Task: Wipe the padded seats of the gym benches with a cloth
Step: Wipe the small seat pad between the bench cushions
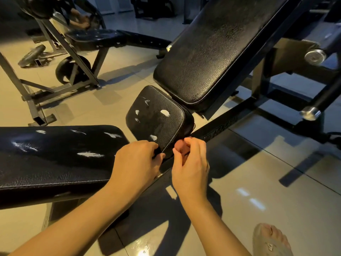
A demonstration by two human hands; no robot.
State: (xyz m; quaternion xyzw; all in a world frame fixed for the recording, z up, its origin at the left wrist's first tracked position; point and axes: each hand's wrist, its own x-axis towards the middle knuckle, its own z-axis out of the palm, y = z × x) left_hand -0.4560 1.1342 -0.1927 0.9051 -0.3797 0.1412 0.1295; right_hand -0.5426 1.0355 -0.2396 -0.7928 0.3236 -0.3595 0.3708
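Black pebbled vinyl covers every pad in the head view. The small seat pad sits in the middle, scuffed through to white in several spots. The tilted back pad rises just behind it, a long flat bench lies at the left, and a further bench stands well apart across the tiled floor. The left hand has fingers and thumb closed on the seat pad's near corner. Something dark sits under the fingertips, and I cannot tell whether it is the cloth or only the pad's edge. The right hand hovers just beside that corner with its fingers curled inward; whether it holds anything is hidden. No cloth shows plainly. The seat pad is probably firm foam fixed to its frame, so it should not shift. Its grain looks grippy and the worn patches fragile, and the stitched edge seems the sound place to steady it.
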